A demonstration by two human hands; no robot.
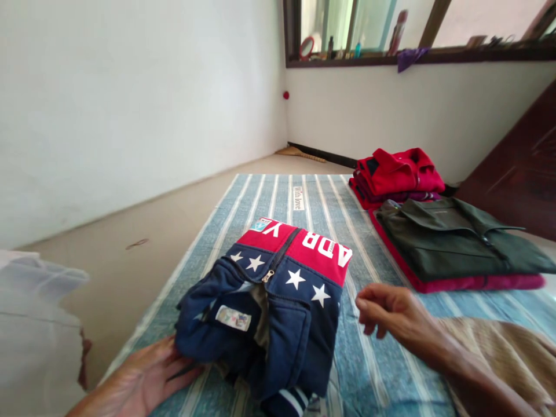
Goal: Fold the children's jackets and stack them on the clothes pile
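Presently, the folded navy-and-red jacket (284, 298) lies between your hands: left hand (147, 370) touches its near corner, grip unclear; right hand (393, 310) released, loosely curled. Dark-green jacket (452, 243) and red garments (397, 174) sit beyond the right hand.

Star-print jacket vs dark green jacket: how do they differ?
Print: the star-print jacket is navy and red with white stars and letters; the dark green jacket looks mostly plain.
Support: the star-print jacket lies on the striped blue cloth, the dark green jacket on a magenta garment.
Shared: both are folded and have a front zip.
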